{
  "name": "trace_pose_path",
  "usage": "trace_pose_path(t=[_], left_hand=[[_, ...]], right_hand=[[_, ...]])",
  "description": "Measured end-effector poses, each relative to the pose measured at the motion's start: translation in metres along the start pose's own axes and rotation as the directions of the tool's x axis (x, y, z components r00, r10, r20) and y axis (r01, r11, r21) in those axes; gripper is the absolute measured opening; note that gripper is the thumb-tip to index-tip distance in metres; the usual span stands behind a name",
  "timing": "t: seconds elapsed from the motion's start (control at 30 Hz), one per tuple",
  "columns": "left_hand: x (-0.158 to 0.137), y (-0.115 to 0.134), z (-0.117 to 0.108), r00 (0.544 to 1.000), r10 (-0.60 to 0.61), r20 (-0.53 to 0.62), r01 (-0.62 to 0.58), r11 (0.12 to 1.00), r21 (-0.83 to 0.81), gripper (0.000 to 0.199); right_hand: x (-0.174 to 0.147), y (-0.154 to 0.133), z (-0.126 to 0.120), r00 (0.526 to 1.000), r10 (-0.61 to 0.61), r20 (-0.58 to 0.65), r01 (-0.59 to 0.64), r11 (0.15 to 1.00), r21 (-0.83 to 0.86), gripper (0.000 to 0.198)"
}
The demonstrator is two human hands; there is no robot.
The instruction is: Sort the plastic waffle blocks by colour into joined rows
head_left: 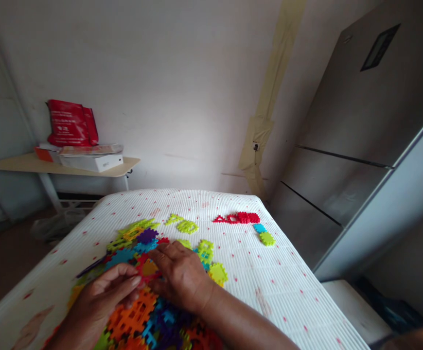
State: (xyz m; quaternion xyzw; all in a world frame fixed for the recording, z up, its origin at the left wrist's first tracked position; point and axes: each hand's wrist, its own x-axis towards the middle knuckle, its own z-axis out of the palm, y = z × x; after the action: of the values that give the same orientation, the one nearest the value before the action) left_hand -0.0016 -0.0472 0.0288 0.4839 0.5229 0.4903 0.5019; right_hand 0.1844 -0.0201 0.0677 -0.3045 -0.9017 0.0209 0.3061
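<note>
A red interlocking plastic piece is between my two hands, above a heap of similar notched pieces. The thumb and fingers of my left hand pinch its near left edge. From the right, my right hand closes on its other side with bent fingers, some hidden beneath the hand. Orange pieces lie right below the hands, with dark blue pieces beside them. Behind the hands are a purple piece and light blue pieces. A lime green piece lies just past my right hand.
Red pieces lie in a row toward the back right of the cloth-covered table, near a lime piece. More lime pieces sit at the back. A refrigerator stands right; a side table holds a red bag.
</note>
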Motion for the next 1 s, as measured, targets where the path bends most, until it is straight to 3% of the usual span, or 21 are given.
trace_pose_path(t=[0.1, 0.17, 0.3, 0.37, 0.47, 0.6, 0.67, 0.77, 0.87, 1.0], left_hand=[[0.001, -0.004, -0.001, 1.0, 0.018, -0.019, -0.016, 0.994, 0.106, 0.034], [0.004, -0.006, -0.003, 0.999, 0.031, -0.03, -0.026, 0.987, 0.16, 0.037], [0.008, -0.012, -0.004, 0.999, 0.038, -0.011, -0.035, 0.978, 0.207, 0.037], [0.009, -0.013, -0.003, 1.0, 0.027, -0.006, -0.025, 0.976, 0.217, 0.038], [0.009, -0.011, -0.002, 1.0, 0.0, -0.006, 0.002, 0.972, 0.236, 0.041], [0.007, -0.008, -0.002, 0.999, -0.042, 0.029, 0.034, 0.97, 0.24, 0.04], [0.007, -0.01, -0.003, 0.997, -0.066, 0.051, 0.054, 0.974, 0.218, 0.041], [0.008, -0.016, -0.005, 0.995, -0.082, 0.065, 0.066, 0.976, 0.209, 0.042], [0.009, -0.018, -0.006, 0.996, -0.074, 0.058, 0.06, 0.973, 0.221, 0.043], [0.009, -0.018, -0.006, 0.995, -0.078, 0.056, 0.063, 0.973, 0.22, 0.043]], right_hand=[[0.002, 0.024, -0.009, 0.997, 0.074, 0.004, -0.074, 0.997, -0.007, 0.048], [0.0, 0.053, -0.018, 0.974, 0.225, -0.017, -0.226, 0.972, -0.067, 0.048], [-0.024, 0.122, -0.032, 0.852, 0.521, -0.058, -0.522, 0.835, -0.175, 0.046], [-0.044, 0.15, -0.036, 0.802, 0.597, -0.005, -0.585, 0.785, -0.203, 0.046], [-0.073, 0.174, -0.042, 0.771, 0.624, 0.129, -0.593, 0.777, -0.214, 0.04], [-0.094, 0.184, -0.048, 0.754, 0.648, 0.107, -0.614, 0.753, -0.236, 0.035], [-0.096, 0.183, -0.049, 0.699, 0.714, 0.034, -0.682, 0.68, -0.271, 0.03], [-0.094, 0.176, -0.045, 0.575, 0.816, -0.061, -0.789, 0.533, -0.304, 0.019], [-0.089, 0.162, -0.035, 0.505, 0.855, -0.118, -0.829, 0.441, -0.344, 0.038], [-0.085, 0.15, -0.023, 0.491, 0.857, -0.156, -0.819, 0.392, -0.419, 0.038]])
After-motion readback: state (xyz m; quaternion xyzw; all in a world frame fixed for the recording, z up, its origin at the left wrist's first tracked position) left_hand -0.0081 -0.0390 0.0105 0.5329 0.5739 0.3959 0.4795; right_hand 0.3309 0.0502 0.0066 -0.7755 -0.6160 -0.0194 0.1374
